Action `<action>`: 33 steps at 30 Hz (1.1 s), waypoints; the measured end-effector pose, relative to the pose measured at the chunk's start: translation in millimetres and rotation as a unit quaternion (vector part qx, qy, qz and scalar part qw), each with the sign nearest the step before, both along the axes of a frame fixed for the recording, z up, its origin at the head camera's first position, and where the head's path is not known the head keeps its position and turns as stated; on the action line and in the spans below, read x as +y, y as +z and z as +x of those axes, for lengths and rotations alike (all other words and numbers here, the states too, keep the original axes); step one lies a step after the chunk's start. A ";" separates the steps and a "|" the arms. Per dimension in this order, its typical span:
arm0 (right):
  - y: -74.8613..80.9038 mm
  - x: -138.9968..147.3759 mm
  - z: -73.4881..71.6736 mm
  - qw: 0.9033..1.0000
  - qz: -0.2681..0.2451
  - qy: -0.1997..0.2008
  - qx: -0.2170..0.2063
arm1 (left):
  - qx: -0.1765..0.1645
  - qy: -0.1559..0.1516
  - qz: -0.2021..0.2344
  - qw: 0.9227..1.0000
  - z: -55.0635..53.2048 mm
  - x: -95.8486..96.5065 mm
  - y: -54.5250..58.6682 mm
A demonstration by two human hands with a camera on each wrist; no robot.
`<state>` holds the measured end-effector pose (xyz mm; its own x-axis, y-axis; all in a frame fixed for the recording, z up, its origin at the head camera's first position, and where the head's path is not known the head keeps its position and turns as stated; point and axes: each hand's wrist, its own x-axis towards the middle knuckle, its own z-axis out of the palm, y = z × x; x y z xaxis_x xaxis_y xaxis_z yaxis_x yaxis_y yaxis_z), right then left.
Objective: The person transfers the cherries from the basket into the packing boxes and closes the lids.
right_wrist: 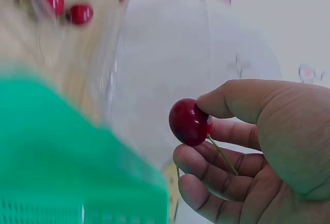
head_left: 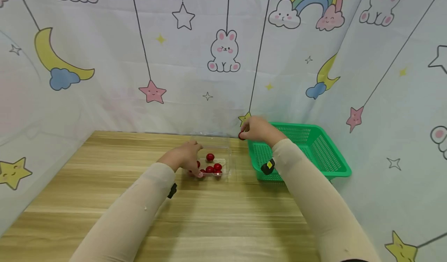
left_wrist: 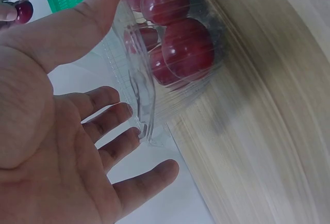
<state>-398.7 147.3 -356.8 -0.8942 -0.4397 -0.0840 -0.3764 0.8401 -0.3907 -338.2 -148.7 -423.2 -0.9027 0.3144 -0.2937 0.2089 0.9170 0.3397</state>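
A clear plastic box (head_left: 227, 165) on the table holds several red cherries (head_left: 210, 157). At its left side is my left hand (head_left: 185, 158), thumb at the near wall and fingers spread toward the back. In the left wrist view some fingertips meet the box's rim, and the fingers are loosely extended, not wrapped round it. My right hand (head_left: 260, 131) is raised at the left rim of a green plastic basket (head_left: 335, 153). Between its thumb and fingers it pinches one dark red cherry (right_wrist: 188, 122), whose thin green stem points toward the palm.
The box and the basket stand side by side on a wood-grain table (head_left: 223, 223), near its back edge. Behind and to the right hangs a white cloth (head_left: 195, 60) printed with rabbits, stars and moons. A small gap separates box from basket.
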 end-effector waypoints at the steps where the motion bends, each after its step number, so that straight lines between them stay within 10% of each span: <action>1: -2.4 -6.0 3.5 1.000 -0.003 0.009 0.000 | 0.001 -0.001 -0.001 1.000 -0.2 -0.5 -0.3; 21: -88.5 -99.6 43.0 0.998 0.010 0.059 0.029 | -0.001 -0.019 -0.007 1.000 -0.6 -4.6 -0.4; 33: -116.8 -98.8 47.7 0.992 -0.051 -0.022 0.114 | 0.005 -0.022 0.011 1.000 -3.3 -9.1 -7.5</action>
